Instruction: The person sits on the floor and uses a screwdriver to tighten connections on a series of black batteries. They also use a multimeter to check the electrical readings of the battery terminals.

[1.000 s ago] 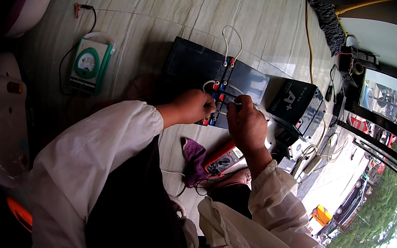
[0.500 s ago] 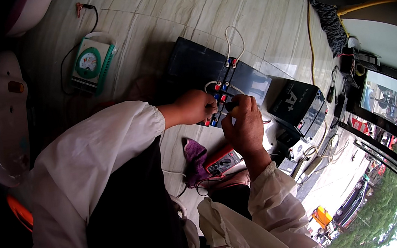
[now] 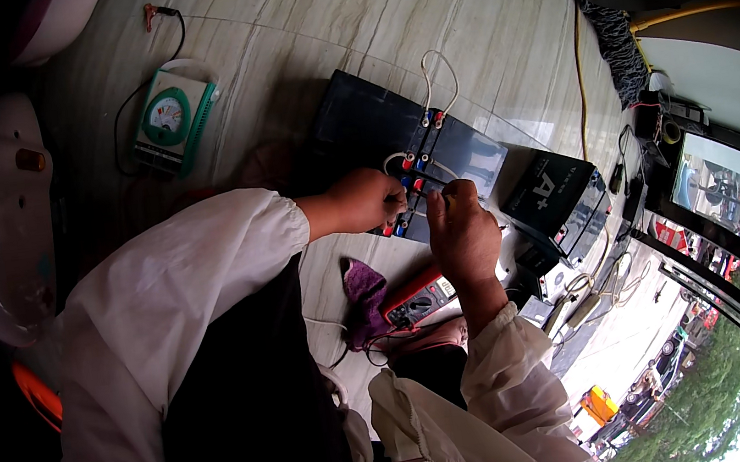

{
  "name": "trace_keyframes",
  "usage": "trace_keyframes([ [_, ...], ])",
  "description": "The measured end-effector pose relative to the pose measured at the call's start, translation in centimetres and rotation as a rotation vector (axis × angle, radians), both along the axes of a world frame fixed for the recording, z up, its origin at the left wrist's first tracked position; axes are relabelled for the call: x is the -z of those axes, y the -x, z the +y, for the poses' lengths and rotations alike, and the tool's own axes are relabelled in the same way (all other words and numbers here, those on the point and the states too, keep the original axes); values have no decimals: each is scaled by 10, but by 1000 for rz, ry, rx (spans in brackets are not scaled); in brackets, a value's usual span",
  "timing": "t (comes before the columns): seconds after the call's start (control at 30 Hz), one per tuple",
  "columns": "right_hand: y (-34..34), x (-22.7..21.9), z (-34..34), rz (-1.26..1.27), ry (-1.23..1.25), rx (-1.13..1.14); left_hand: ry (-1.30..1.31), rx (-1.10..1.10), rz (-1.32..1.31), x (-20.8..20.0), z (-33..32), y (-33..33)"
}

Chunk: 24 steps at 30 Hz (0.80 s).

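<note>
Several black batteries (image 3: 361, 107) stand side by side on the floor, with red and blue terminals along their inner edges. A white wire loop (image 3: 437, 58) rises from the far terminals, and shorter wires link others. My left hand (image 3: 365, 201) is closed in a pinch over the near terminals; what its fingertips hold is hidden. Close by on the right, my right hand (image 3: 465, 240) is wrapped round a small tool with a yellowish handle (image 3: 451, 204), mostly covered by the fingers. It looks like a screwdriver, its tip toward the terminals.
A red multimeter (image 3: 420, 302) and a purple cloth (image 3: 362, 289) lie near my knees. Another black battery (image 3: 550, 190) stands to the right, beside tangled cables (image 3: 594, 288). At the far left are a green-and-white meter (image 3: 167, 115) with a clamp lead and a pale scooter panel (image 3: 10, 220).
My right hand has shifted slightly right and downward, and its grip has turned, so the tool's dark part no longer shows. My left hand stays almost where it was.
</note>
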State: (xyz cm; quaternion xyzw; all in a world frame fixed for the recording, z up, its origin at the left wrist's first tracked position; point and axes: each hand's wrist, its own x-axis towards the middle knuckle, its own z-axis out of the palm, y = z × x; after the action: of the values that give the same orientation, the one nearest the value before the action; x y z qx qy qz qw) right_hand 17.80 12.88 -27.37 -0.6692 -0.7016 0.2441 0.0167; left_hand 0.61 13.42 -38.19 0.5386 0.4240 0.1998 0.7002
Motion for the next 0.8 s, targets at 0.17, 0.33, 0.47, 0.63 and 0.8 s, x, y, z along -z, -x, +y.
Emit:
trace_keyframes([
  [0.17, -5, 0, 3, 38, -217, -297, 30, 12, -2, 2, 0, 0],
  [0.33, -1, 1, -3, 65, -1, -7, 42, 4, -14, 4, -1, -1],
  [0.47, -1, 0, 2, 33, -186, -191, 12, 20, 6, 3, 0, 0],
  [0.63, 3, -2, -1, 37, -27, -4, 22, 20, 4, -1, 1, 0],
  [0.8, -1, 0, 4, -19, -287, -257, 26, 64, 15, -3, 3, 1],
])
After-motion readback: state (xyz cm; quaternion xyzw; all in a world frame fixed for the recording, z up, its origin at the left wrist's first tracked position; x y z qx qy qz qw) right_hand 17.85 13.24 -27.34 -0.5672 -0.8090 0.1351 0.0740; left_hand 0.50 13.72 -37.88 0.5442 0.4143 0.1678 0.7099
